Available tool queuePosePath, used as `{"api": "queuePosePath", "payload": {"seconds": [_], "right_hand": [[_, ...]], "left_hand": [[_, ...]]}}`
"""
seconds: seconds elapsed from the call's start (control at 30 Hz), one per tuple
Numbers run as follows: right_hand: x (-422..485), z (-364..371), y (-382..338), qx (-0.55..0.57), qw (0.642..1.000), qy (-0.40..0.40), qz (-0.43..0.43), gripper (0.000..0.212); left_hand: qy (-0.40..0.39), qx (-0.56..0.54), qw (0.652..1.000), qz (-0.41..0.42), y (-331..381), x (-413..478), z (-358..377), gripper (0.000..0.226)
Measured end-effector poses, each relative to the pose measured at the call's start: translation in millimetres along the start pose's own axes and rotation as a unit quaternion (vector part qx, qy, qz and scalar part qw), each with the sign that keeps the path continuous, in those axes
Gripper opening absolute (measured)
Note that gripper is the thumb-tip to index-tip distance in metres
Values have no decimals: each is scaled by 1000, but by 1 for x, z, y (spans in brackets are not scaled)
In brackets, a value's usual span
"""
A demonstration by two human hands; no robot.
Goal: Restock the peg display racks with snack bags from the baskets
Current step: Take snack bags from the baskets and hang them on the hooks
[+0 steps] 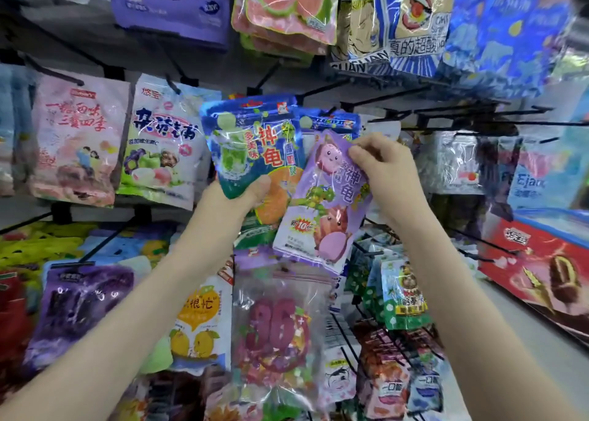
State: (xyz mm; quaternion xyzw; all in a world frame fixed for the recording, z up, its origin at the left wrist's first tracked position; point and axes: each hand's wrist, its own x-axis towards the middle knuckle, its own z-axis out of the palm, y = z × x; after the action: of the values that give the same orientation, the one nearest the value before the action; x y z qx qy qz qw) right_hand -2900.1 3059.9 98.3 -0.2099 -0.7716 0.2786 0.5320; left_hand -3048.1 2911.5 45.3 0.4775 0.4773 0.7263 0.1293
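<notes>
The left hand (244,195) gripped 1 blue bag (255,146) rising above it, and the right hand (386,169) pinched 1 purple bag (318,223) hanging below it.

A snack bag (251,146) sat above the left hand (245,194); a second bag (322,203) hung below the right hand (382,168), overlapping in front of the first. Hanging bags (159,143) lay left of the left hand, pegs (446,117) right of the right hand.

A glossy blue plastic snack bag (251,140) shows green jelly; at its four o'clock, a lilac plastic snack bag (322,203) shows pink cartoons.
</notes>
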Motion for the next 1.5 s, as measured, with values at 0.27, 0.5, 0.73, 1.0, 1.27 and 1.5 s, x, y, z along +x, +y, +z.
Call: {"api": "queuePosePath", "payload": {"seconds": [0.27, 0.5, 0.73, 1.0, 1.27, 1.5], "right_hand": [[34, 2, -17, 25, 994, 65, -85, 13], [49, 22, -20, 20, 996, 38, -75, 15], [57, 35, -16, -54, 996, 49, -50, 17], [33, 46, -19, -196, 946, 229, -120, 28], [-53, 102, -47, -24, 985, -70, -157, 50], [-56, 121, -45, 66, 982, -174, -25, 34]], "left_hand": [[72, 15, 997, -19, 0, 8, -27, 14], [84, 4, 996, -35, 1, 5, -42, 17], [54, -13, 996, -65, 2, 2, -50, 48], [46, -25, 995, -88, 1, -12, -57, 37], [30, -1, 995, -96, -2, -43, -69, 44], [9, 1, 991, -133, -3, -72, -86, 35]]}}
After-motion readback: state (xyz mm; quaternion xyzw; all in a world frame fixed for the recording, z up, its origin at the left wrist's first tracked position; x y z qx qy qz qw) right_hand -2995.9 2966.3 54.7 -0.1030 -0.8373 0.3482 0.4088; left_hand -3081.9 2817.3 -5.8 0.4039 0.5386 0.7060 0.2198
